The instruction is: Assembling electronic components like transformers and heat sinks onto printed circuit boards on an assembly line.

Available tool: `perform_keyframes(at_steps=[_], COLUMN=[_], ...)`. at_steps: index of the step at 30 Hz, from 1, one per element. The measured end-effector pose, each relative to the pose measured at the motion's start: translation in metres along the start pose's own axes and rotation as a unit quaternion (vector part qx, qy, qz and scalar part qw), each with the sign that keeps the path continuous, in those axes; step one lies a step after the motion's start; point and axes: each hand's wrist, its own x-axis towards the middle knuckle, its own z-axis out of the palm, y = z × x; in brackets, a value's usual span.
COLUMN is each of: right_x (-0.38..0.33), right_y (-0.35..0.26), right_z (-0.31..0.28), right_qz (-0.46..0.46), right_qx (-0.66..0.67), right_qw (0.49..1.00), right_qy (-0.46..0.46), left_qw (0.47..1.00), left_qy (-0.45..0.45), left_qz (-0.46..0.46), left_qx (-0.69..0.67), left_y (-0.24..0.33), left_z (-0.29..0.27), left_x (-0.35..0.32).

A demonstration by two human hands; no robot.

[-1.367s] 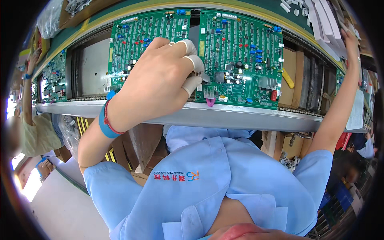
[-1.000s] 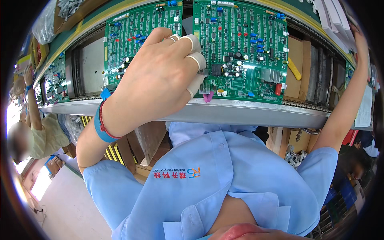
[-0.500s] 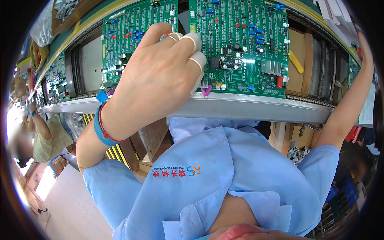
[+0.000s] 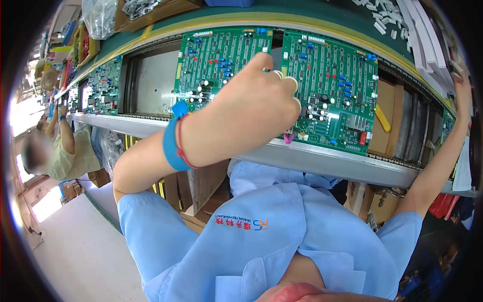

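left hand curled over right green circuit board, grasp hidden, cannot tell | right hand reaching white trays, grip unclear | second board alongside

A long conveyor bench with a grey metal front rail is seen curving across the upper half of the view, bordered behind by a green work surface with a yellow edge strip. Brown cardboard boxes and a clear plastic bag are set on that surface at the upper left. Below the rail, brown wooden panels are visible. A pale, smooth floor is lit strongly from the left, where bright daylight is admitted.
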Motion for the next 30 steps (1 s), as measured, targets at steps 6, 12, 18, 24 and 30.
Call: perform_keyframes(at_steps=[6,12,18,24,30], right_x=[-0.007,-0.014,-0.067,-0.117,-0.165], right_y=[0.019,0.025,-0.173,-0.343,-0.467], right_z=[-0.002,-0.037,-0.089,-0.121,-0.116], right_qz=[0.018,0.051,-0.032,-0.293,-0.424], right_qx=[0.115,0.251,0.287,0.392,0.399], right_qw=[0.993,0.964,0.954,0.871,0.806], right_qy=[0.036,0.068,0.080,0.037,-0.106], left_qw=[0.894,0.912,0.903,0.953,0.941], left_qy=[0.260,0.077,0.027,0.050,0.027], left_qz=[-0.354,-0.395,-0.353,-0.289,-0.261], left_qx=[-0.088,-0.080,-0.244,-0.073,-0.214], left_y=[-0.133,-0.240,-0.282,-0.276,-0.287], left_z=[-0.060,-0.028,-0.022,-0.020,-0.018], left_x=[0.001,-0.037,-0.041,-0.036,-0.053])
